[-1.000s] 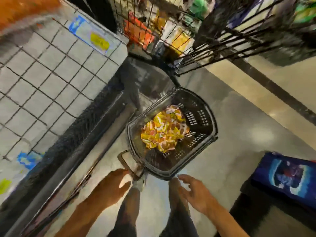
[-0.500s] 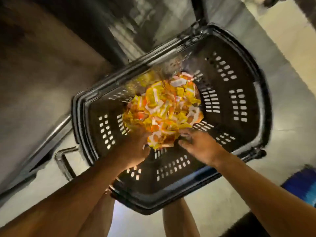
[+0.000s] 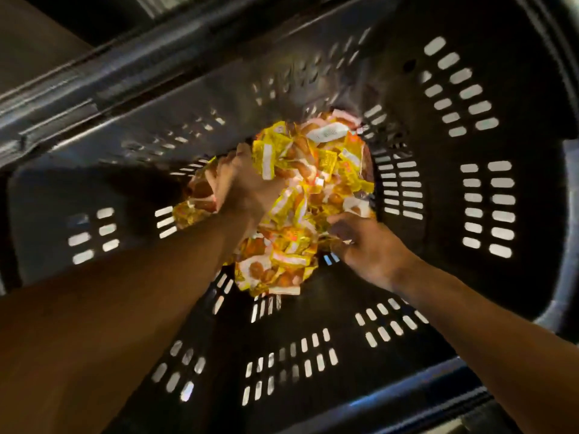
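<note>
In the basket (image 3: 445, 277): I logged the packet heap (image 3: 313, 189) between my hands.
Left hand (image 3: 241, 183): sunk in its left flank, seemingly clutching packets.
Right hand (image 3: 366, 249): pinched the right edge, nearer me.

Bare forearms (image 3: 131, 302); bare left hand (image 3: 242, 187); bare right hand (image 3: 368, 250).

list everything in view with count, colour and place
basket: one, black slotted plastic, fills nearly the whole view
packets: a heap, too many to count, yellow, orange and white, middle of the basket floor
surface: one, brown, blurred, top left outside the basket
left hand: one, on the heap's left side, gripping packets
right hand: one, at the heap's lower right edge, fingers curled on packets
</note>
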Demonstrator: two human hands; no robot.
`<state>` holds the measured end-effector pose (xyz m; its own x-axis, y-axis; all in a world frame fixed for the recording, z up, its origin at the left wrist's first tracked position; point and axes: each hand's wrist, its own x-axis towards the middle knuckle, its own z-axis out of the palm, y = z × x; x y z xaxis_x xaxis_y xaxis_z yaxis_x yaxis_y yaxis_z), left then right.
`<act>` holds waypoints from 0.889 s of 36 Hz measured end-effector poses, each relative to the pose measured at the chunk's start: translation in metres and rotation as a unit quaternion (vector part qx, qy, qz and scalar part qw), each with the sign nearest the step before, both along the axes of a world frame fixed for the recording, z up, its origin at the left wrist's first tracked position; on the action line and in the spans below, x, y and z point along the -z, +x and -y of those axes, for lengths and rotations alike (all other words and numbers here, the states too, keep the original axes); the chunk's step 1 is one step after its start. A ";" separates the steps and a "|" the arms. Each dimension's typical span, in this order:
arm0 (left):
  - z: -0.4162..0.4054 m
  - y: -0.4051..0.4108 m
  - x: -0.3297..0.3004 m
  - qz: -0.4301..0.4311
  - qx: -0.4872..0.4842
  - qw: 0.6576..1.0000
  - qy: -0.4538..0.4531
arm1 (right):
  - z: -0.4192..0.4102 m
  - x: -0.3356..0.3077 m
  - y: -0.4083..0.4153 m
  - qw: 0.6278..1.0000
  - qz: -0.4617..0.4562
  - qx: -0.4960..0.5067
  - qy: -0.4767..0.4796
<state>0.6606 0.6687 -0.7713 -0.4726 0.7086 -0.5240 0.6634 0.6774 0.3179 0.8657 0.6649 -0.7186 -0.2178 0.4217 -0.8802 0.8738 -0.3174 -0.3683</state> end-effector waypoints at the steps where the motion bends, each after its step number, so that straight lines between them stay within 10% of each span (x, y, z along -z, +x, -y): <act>1: 0.001 0.000 -0.004 0.024 -0.013 0.999 0.032 | 0.002 0.002 0.001 1.000 -0.004 0.014 -0.005; 13: 0.047 -0.050 -0.095 0.297 -0.115 0.948 0.016 | -0.019 -0.010 0.002 0.998 0.033 0.043 0.036; 24: 0.044 -0.057 -0.060 0.313 -0.166 0.932 -0.079 | -0.068 0.046 -0.034 0.958 0.049 -0.095 0.266; 32: 0.024 -0.055 -0.039 0.287 -0.081 0.950 -0.089 | -0.057 0.103 -0.055 0.961 0.153 -0.054 0.223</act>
